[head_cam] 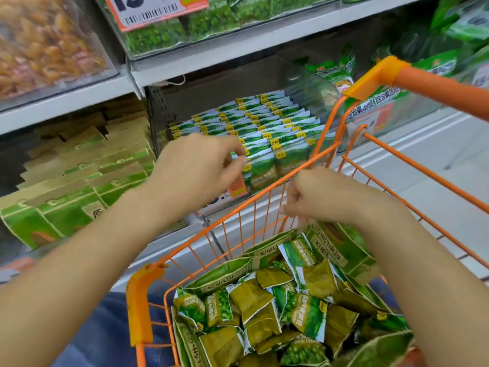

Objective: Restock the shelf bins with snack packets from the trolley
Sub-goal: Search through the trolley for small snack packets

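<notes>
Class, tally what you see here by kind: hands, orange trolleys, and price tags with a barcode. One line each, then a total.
Hands: 2, the left hand and the right hand
Orange trolley: 1
Barcode price tag: 1
Total: 4
</notes>
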The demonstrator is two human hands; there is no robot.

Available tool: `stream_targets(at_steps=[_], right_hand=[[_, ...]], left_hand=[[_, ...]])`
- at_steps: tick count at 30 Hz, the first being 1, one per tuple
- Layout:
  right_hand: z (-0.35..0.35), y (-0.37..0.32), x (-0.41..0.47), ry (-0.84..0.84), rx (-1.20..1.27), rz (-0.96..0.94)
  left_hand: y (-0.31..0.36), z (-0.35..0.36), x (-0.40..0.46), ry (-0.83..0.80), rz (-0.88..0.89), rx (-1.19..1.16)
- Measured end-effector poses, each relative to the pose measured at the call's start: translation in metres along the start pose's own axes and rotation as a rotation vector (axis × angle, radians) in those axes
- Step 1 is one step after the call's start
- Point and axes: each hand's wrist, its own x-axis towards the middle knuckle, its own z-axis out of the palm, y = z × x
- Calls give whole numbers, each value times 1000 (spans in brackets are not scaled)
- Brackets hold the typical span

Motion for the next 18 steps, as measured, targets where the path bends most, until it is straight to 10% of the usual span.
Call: stream_targets(at_steps=[7, 18], right_hand=[[27, 21, 11, -139, -263, 290], [47, 29, 25, 18, -399, 321]], left_hand=[[28, 67, -75, -676, 140, -229], [18, 80, -80, -735, 91, -50]])
